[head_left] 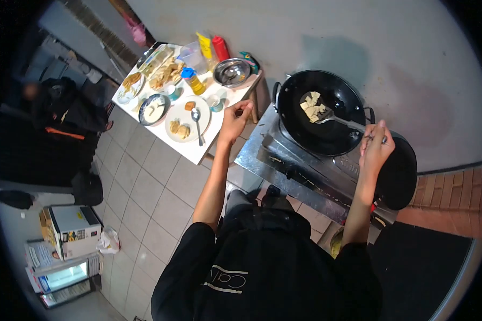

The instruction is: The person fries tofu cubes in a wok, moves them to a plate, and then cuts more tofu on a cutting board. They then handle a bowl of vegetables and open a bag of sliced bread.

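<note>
My right hand (376, 147) is closed round the handle of a metal spatula (341, 121). The spatula's blade reaches into a black wok (324, 140) and touches a cluster of pale cut cubes (311, 107), which look like tofu. The wok sits on a metal gas stove (284, 155). My left hand (235, 120) hovers between the stove and the white table, with its fingers curled together and nothing visible in them. Near it on the table are a small glass (214, 101) and a white plate (177, 116) carrying food pieces and a spoon (197, 120).
The white table (195, 154) also bears a steel bowl (232, 69), a blue-capped bottle (193, 81), a red bottle (220, 48) and a dark-rimmed bowl (145, 117). A round black pan or lid (399, 176) lies right of the wok. A person (69, 107) sits at far left.
</note>
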Demonstrator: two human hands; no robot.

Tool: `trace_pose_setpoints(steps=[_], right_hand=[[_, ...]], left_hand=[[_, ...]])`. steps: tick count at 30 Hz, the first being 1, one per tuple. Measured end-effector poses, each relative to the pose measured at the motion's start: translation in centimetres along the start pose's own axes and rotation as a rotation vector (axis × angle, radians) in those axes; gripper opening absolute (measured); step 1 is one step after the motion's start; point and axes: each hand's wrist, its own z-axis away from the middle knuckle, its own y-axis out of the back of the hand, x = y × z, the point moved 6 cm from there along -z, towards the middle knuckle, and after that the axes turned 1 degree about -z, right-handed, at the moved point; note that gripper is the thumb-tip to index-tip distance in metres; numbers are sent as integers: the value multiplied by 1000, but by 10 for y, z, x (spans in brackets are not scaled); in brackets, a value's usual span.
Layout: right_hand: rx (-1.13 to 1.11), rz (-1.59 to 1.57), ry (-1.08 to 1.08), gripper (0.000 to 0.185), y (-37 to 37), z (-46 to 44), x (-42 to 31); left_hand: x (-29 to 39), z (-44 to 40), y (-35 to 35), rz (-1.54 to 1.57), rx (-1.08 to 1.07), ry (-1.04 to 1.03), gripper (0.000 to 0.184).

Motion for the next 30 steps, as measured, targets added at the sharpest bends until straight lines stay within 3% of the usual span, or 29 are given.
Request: trace_pose_setpoints(steps=[14, 18, 24, 25, 30], right_hand=[[-71, -58, 79, 36, -68, -11, -44], [-113, -34, 64, 37, -112, -8, -39], [-153, -13, -8, 37, -199, 12, -16], [-164, -9, -30, 36, -216, 16, -10], [-257, -18, -26, 38, -302, 35, 20]], left_hand=[[-34, 5, 60, 26, 68, 115, 36], [-47, -3, 84, 102, 125, 120, 30], [-77, -18, 146, 127, 126, 159, 38], [-85, -19, 158, 106, 126, 235, 35], [-111, -41, 220, 151, 186, 196, 28]])
